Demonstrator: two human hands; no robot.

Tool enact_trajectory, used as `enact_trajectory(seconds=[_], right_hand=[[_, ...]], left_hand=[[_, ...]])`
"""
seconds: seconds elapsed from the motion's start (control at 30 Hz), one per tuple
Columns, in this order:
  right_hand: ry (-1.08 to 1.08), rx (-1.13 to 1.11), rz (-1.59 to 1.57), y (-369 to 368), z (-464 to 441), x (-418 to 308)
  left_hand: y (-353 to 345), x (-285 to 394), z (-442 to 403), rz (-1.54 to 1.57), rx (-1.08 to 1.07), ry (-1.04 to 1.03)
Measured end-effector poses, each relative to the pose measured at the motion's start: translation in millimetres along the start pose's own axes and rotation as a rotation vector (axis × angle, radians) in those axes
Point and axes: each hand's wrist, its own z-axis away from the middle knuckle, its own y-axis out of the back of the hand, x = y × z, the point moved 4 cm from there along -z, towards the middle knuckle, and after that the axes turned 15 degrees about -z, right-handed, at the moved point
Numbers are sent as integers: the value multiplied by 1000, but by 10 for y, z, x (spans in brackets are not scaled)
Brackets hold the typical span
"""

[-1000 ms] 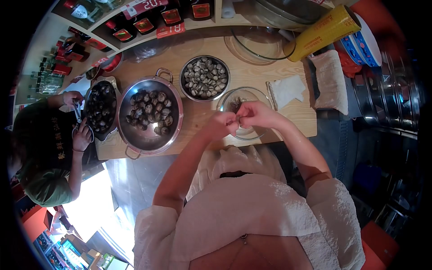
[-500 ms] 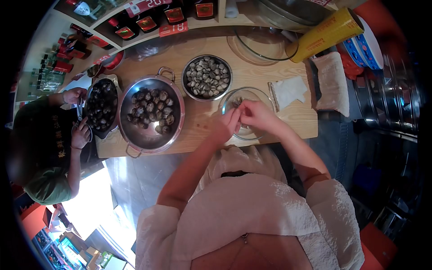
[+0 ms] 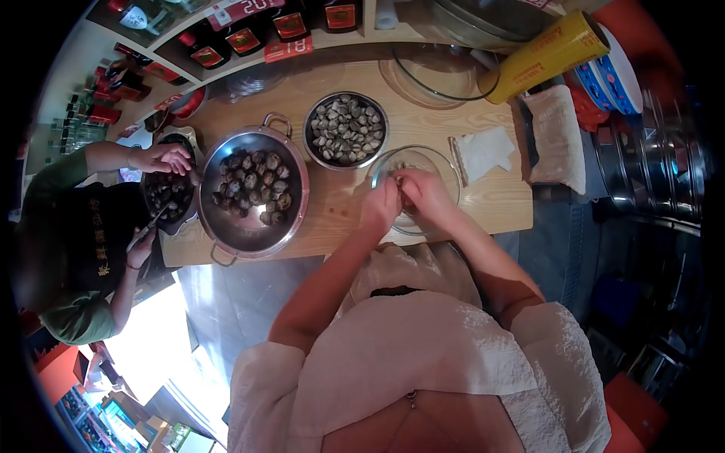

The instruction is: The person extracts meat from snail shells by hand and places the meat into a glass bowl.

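Note:
My left hand [image 3: 382,205] and my right hand [image 3: 427,195] meet over a clear glass bowl [image 3: 451,172] near the table's front edge. Their fingers are closed and pressed together. Whatever they pinch is hidden between the fingertips. Inside the bowl, some small dark pieces show only in part behind my fingers. Just beyond and left of it stands a steel bowl [image 3: 308,143] filled with grey clams [image 3: 347,127]. Farther left is a large steel basin [image 3: 296,215] with two handles, holding dark round shellfish [image 3: 253,181].
At the left, a co-worker's hands [image 3: 162,158] work over a tray of dark shellfish [image 3: 168,192], one holding a scissors-like tool [image 3: 153,226]. A white cloth [image 3: 485,155] lies to the right. A yellow roll [image 3: 547,59] leans against a glass bowl [image 3: 423,83] at the back.
My hands have shifted slightly, staying together over the glass bowl. The co-worker's upper hand has moved right toward the basin and come off the tool, which the other hand still holds.

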Motion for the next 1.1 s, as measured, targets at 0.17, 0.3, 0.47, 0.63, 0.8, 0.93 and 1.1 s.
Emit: enact_trajectory(seconds=[0.17,0.3,0.47,0.63,0.8,0.93,1.1], right_hand=[[-351,-157,-419,74,-57,276],[-382,-229,-523,107,-87,231],[-395,-219,-569,104,-88,210],[-419,-199,-550,132,-86,183],[-516,-175,-613,179,-102,204],[-613,-63,-565,294,-146,301],[-657,48,-472,364,-213,620]], left_hand=[[65,53,-7,362,-113,259],[125,86,-48,385,-48,167],[123,72,-70,472,-77,249],[132,85,-96,467,-107,235],[148,104,-128,431,-145,228],[120,-29,-156,458,-176,306],[240,-66,-62,426,-147,218]])
